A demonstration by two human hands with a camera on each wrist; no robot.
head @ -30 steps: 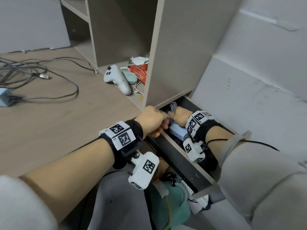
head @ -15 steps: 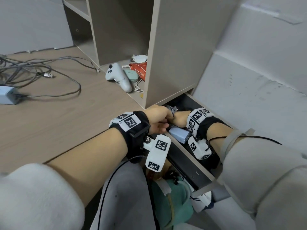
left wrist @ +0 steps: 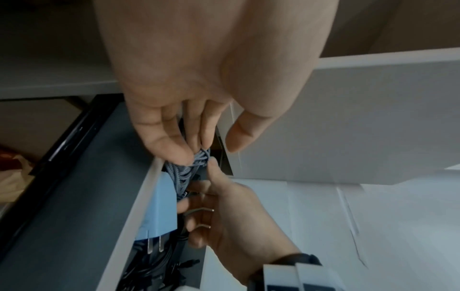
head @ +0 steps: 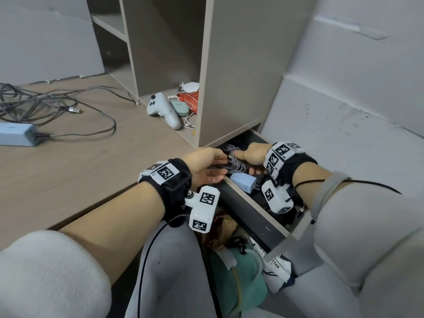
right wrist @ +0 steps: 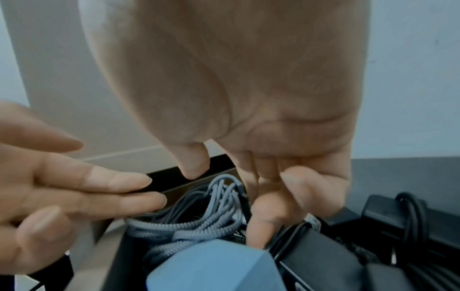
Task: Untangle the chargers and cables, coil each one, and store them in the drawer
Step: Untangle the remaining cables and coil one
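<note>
At the drawer (head: 243, 204) back corner, left hand (head: 207, 167) and right hand (head: 251, 154), fingers relaxed apart, touch the coiled grey cable (head: 234, 162) beside a blue charger (head: 243, 182)

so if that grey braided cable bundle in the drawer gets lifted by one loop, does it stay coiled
Probably not. The grey braided cable bundle shows loose, uneven loops with no tie visible, so it looks floppy and would likely sag and spill. Its woven sheath should offer decent grip. The tangled grey cables on the desk suggest similar limpness.
</note>
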